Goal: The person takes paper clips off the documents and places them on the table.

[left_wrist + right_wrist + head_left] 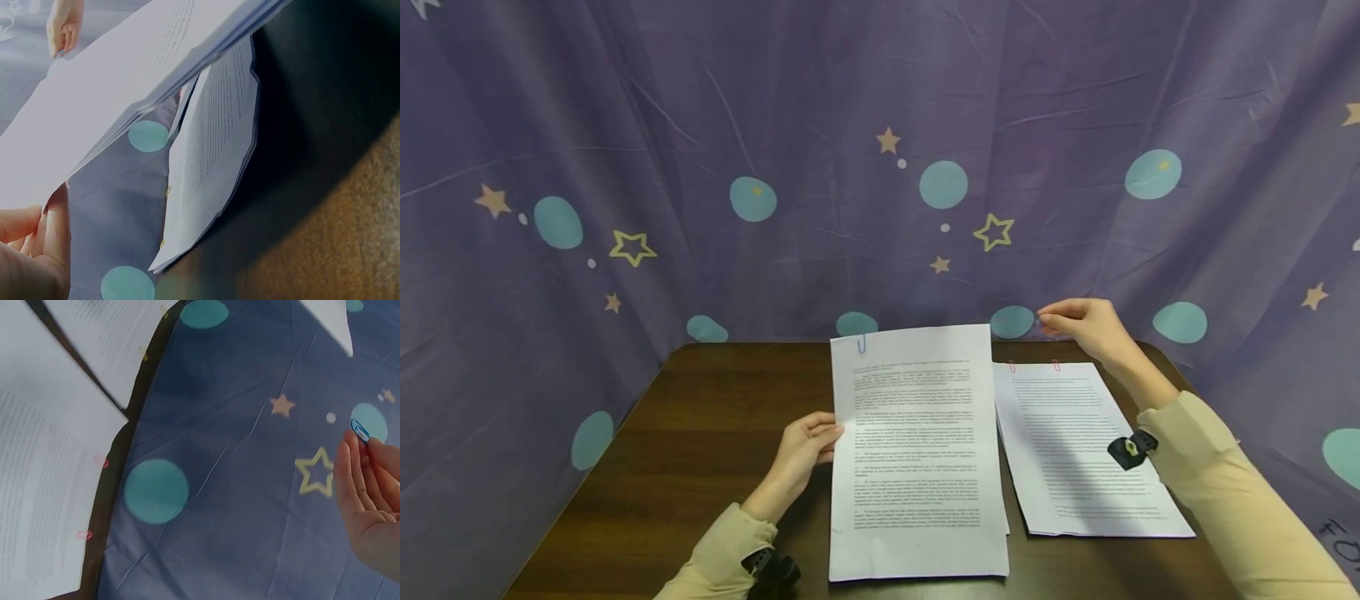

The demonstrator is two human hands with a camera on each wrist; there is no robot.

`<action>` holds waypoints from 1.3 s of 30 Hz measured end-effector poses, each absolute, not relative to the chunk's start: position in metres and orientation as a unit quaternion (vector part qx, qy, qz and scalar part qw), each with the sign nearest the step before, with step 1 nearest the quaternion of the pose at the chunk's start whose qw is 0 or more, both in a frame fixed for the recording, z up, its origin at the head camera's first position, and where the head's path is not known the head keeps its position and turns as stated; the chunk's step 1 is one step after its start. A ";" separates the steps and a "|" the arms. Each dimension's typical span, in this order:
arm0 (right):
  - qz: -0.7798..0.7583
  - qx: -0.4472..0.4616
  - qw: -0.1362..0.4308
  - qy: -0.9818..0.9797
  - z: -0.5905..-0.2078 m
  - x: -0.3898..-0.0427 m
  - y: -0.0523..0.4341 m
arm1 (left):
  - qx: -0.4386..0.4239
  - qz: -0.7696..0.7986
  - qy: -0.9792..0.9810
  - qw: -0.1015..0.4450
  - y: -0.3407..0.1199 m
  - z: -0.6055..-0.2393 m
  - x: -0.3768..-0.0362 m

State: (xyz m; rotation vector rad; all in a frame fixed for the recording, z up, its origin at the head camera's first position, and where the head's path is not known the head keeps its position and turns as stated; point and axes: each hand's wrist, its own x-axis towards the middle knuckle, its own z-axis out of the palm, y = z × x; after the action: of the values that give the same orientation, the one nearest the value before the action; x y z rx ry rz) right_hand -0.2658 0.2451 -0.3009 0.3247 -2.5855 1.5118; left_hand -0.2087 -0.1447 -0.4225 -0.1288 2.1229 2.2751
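My left hand (806,443) grips the left edge of a stack of printed pages (916,450) and holds it tilted up off the dark wooden table (715,433). A blue paper clip (862,342) sits on that stack's top left corner. In the left wrist view the lifted stack (125,94) hangs above my fingers (53,225). My right hand (1084,325) is raised near the table's far edge and pinches a blue paper clip (360,430) between thumb and fingertips. Below it lies a second stack of pages (1075,446) with two red clips (1056,365) on its top edge.
A purple cloth with teal dots and yellow stars (880,167) hangs close behind and around the table. The table's left half is bare wood. Black wrist straps (1131,448) sit on both cream sleeves.
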 end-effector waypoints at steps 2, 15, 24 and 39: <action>0.506 0.102 0.066 -0.854 -0.305 -0.264 0.252 | -0.042 0.730 0.682 0.015 -0.145 -0.423 -0.209; 0.538 0.076 0.044 -0.838 -0.342 -0.256 0.305 | -0.045 0.735 0.676 0.013 -0.145 -0.424 -0.209; 0.611 0.039 0.057 -0.788 -0.495 -0.346 0.435 | -0.049 0.738 0.673 0.013 -0.147 -0.425 -0.208; 0.644 -0.012 0.007 -0.765 -0.496 -0.292 0.445 | -0.049 0.736 0.675 0.014 -0.148 -0.429 -0.207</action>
State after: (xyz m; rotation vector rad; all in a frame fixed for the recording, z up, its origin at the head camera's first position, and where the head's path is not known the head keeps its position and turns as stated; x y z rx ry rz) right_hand -0.2917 0.4453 -0.4964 -0.0374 -2.3943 2.0133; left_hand -0.2069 -0.1478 -0.4286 -0.1531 2.1026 2.2918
